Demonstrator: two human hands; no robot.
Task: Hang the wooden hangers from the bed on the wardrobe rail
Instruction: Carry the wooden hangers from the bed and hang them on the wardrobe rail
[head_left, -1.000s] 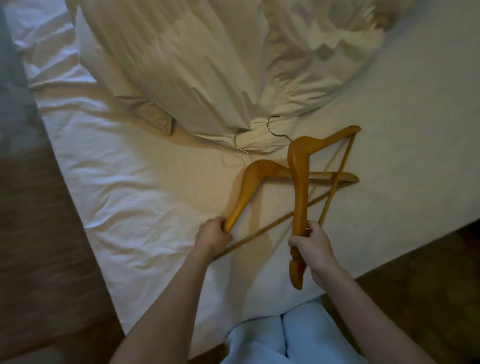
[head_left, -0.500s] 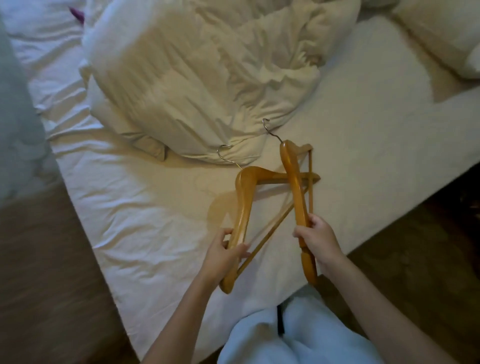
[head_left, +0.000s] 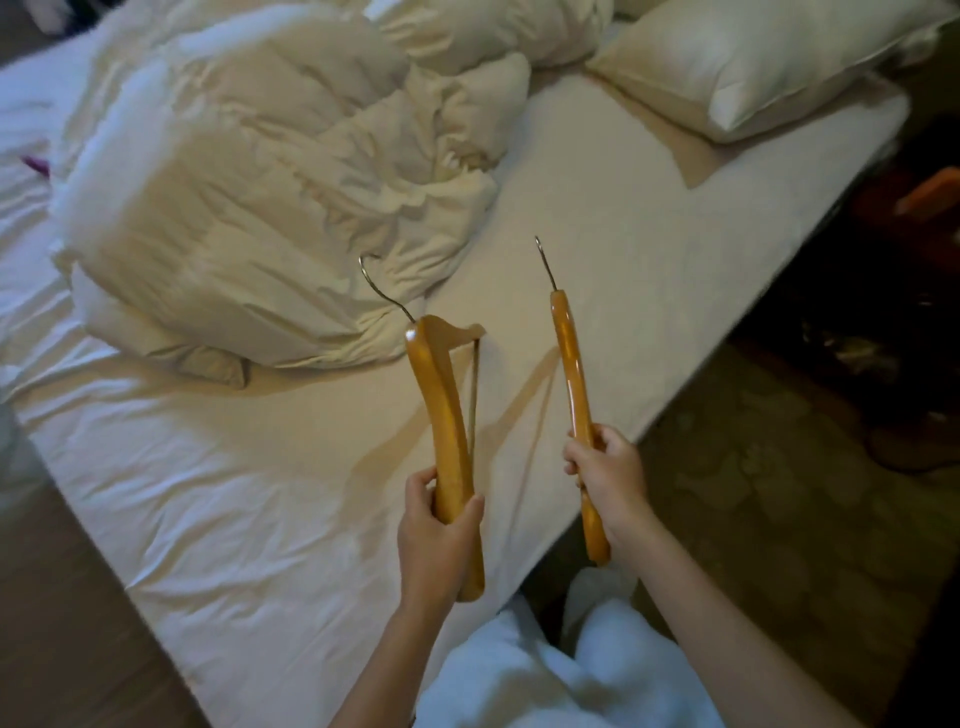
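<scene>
Wooden hangers are both off the bed (head_left: 291, 499) and in hand, one per hand, held above the sheet near its edge and well apart from each other. Left hand (head_left: 439, 535) is closed around the lower arm of the left hanger (head_left: 441, 410), fingers wrapped over the wood with the tip protruding below the palm; its metal hook (head_left: 382, 291) points up and away, close above the crumpled duvet (head_left: 270, 208). Right hand (head_left: 608, 478) is closed around the lower part of the right hanger (head_left: 571, 374), which is seen edge-on with its hook (head_left: 545, 265) pointing upward. The wardrobe rail is not in view, so the carry and the hanging are not yet done. Hazards from this state: each hanger is gripped near one end, so the long free end acts as a lever and may twist in the palm during the turn away from the bed. The left hook may snag the duvet fabric if lowered or swung across it. Both hooks face away from the body and may need re-orientation before meeting the rail; with both hands occupied, re-gripping one-handed risks a drop. Swinging the pair together may interlock the trouser bars.
</scene>
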